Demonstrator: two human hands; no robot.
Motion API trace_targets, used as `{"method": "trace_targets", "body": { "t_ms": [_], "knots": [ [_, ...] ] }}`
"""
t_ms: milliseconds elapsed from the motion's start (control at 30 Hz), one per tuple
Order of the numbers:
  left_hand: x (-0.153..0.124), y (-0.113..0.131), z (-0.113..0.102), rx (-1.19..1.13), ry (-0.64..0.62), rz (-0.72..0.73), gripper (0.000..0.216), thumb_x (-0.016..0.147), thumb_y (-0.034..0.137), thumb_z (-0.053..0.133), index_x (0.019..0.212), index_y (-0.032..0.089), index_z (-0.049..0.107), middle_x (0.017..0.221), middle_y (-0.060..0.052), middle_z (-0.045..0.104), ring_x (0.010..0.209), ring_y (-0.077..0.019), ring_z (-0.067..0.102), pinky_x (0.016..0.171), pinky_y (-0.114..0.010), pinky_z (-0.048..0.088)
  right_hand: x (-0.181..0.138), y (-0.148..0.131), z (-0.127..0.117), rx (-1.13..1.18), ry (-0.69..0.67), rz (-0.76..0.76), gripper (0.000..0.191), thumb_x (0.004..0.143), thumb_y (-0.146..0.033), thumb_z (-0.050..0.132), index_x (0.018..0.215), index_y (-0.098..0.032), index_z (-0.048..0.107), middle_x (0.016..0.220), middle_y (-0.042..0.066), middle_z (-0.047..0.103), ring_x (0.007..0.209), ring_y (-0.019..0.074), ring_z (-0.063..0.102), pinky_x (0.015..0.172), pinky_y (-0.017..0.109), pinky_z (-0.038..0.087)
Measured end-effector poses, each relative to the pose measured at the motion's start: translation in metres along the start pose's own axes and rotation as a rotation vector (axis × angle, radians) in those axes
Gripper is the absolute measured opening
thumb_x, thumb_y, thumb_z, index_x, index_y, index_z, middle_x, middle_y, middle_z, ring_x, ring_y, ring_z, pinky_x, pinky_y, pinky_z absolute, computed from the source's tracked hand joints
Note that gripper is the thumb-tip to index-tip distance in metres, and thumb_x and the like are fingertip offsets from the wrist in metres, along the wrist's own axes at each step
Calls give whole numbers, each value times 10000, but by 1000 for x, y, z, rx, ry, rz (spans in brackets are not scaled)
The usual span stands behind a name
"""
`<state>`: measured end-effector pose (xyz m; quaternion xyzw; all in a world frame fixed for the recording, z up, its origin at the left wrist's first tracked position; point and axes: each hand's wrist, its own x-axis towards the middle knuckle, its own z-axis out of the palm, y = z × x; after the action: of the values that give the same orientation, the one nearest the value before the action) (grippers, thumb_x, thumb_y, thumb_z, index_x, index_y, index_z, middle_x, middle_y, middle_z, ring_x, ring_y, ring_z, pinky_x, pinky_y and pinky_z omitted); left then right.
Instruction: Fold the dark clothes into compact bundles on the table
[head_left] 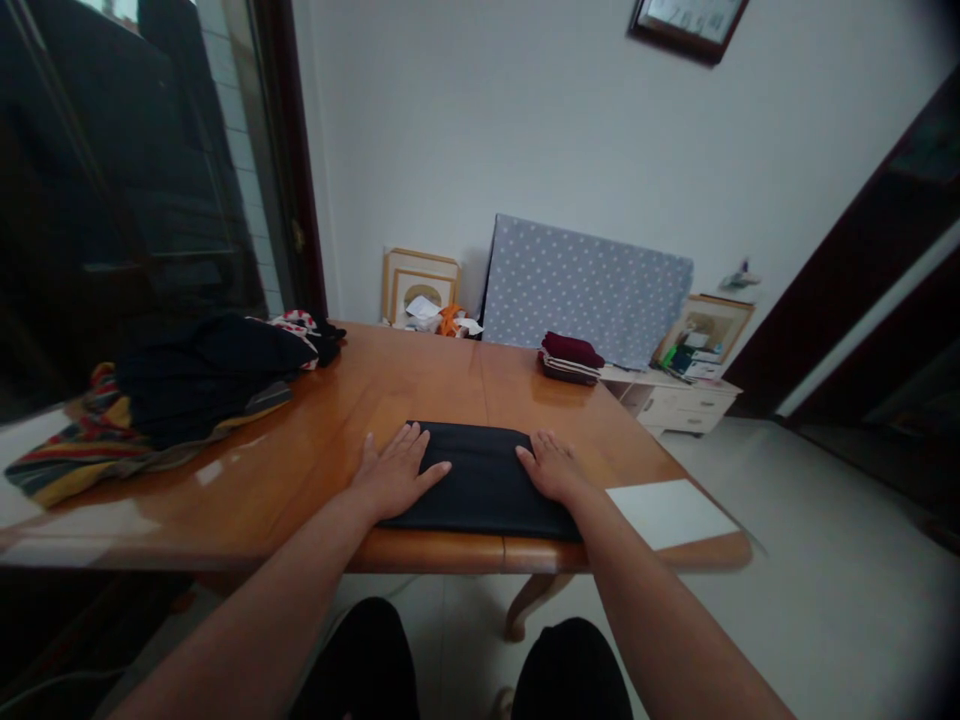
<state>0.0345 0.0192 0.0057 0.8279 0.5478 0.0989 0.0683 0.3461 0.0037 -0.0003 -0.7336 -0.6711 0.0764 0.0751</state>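
Observation:
A dark, flat, folded piece of cloth [487, 485] lies near the front edge of the table, its exact kind of garment not clear. My left hand [396, 472] rests on its left end, palm down with the fingers spread. On the right end lies my right hand [551, 464], also flat with the thumb apart from the fingers. Both hands press on the cloth and neither grasps it. The parts of the cloth beneath my palms are hidden.
The wooden table [435, 370] carries a loose heap of clothes [202, 380] at left. A stack of folded clothes [570, 358] sits at the far right, and a white sheet [671, 513] near the right corner. Behind stand a dotted cloth-covered panel [585, 285] and a white cabinet [675, 405].

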Motion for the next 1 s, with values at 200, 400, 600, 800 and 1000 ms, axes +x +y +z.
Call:
{"method": "trace_targets", "body": {
  "t_ms": [200, 400, 600, 800, 1000],
  "knots": [
    [3, -1, -7, 6, -17, 0, 855, 879, 777, 283, 1522, 218, 361, 1622, -134, 221, 1498, -373, 137, 1117, -700, -55, -1, -12, -7, -25, 32, 43, 741, 980, -610, 235, 1528, -120, 322, 1603, 155, 261, 1500, 312, 156, 1181, 576, 68],
    [15, 18, -16, 26, 132, 144, 598, 984, 552, 313, 1407, 182, 517, 1519, -161, 440, 1451, -312, 308, 1181, -588, -31, -6, -60, -17, 28, 148, -169, 648, 1013, -496, 214, 1476, -92, 420, 1541, 166, 391, 1463, 274, 287, 1190, 472, 174],
    [25, 24, 3, 24, 112, 175, 564, 990, 509, 302, 1424, 210, 503, 1553, -121, 400, 1473, -287, 269, 1191, -545, 92, -5, -94, -3, 68, 33, -295, 640, 1004, -511, 257, 1492, -125, 406, 1568, 133, 352, 1481, 253, 249, 1196, 450, 177],
    [27, 18, 8, -8, 57, 65, 699, 914, 717, 282, 1466, 325, 456, 1591, -97, 334, 1476, -381, 213, 1126, -667, 110, -1, -88, 8, 90, -23, -240, 719, 985, -596, 231, 1553, -158, 283, 1617, 100, 233, 1514, 243, 121, 1215, 470, 72],
    [26, 20, 7, -12, 55, 57, 725, 871, 784, 291, 1456, 388, 457, 1589, -105, 337, 1463, -427, 206, 1080, -738, 55, -2, -85, 5, 74, -50, -242, 758, 971, -637, 196, 1562, -166, 256, 1625, 96, 210, 1516, 245, 103, 1212, 480, 46]
  ]
}}
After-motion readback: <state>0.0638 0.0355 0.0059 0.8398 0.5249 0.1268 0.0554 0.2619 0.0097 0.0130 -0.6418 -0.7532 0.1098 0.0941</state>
